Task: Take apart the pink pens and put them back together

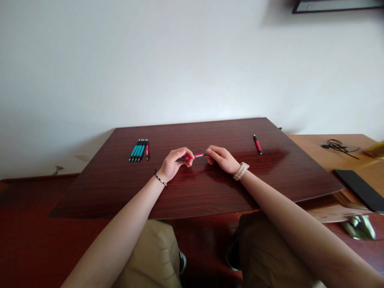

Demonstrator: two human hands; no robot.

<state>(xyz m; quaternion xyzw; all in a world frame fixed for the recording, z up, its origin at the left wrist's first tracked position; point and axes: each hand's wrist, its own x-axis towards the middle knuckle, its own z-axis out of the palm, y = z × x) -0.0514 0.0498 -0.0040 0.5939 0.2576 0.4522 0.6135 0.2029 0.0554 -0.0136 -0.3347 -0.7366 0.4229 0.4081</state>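
Observation:
Between my two hands, a red and black pen (198,155) is held nearly level just above the dark wooden table (192,200). My left hand (177,162) is closed on its black end, with thumb and fingers pinching the barrel. The fingers of my right hand (221,158) are closed around the pen's other tip, so that end is partly hidden. To the left lies a row of several teal and black pens (137,150), side by side. Right beside that row is a red and black pen (147,150). Another red pen (258,145) lies alone toward the right.
A lighter wooden table (315,141) adjoins on the right, bearing a coiled black cable (337,147) and a dark flat slab (360,189). The white wall (180,60) stands behind the dark table. My knees are under its front edge.

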